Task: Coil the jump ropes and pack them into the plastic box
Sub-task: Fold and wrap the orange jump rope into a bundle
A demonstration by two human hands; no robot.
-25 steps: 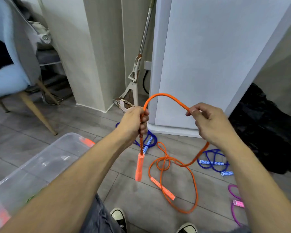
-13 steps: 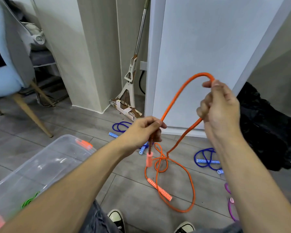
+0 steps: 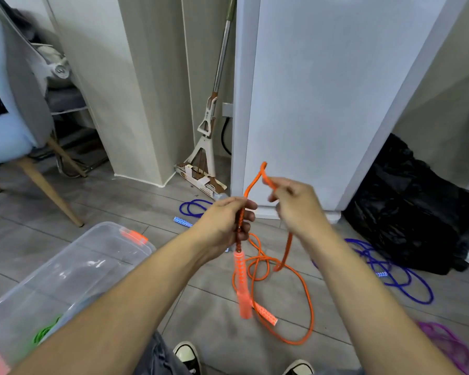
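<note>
Your left hand [image 3: 228, 223] grips the orange rope [image 3: 307, 301] just above one handle [image 3: 241, 285], which hangs down from your fist. Your right hand [image 3: 295, 204] pinches the same rope a little further along, so a short loop stands up between the two hands, close together. The rest of the rope lies on the floor [image 3: 214, 334] under your hands, with its second handle [image 3: 266, 312] beside the hanging one. The box [image 3: 73, 269] is at your lower left, with a green rope [image 3: 45, 331] inside. Blue ropes [image 3: 398, 277] lie at the right and behind your left hand, a purple rope [image 3: 444, 342] at the far right. A mop [image 3: 209, 125] leans on the wall ahead.
</note>
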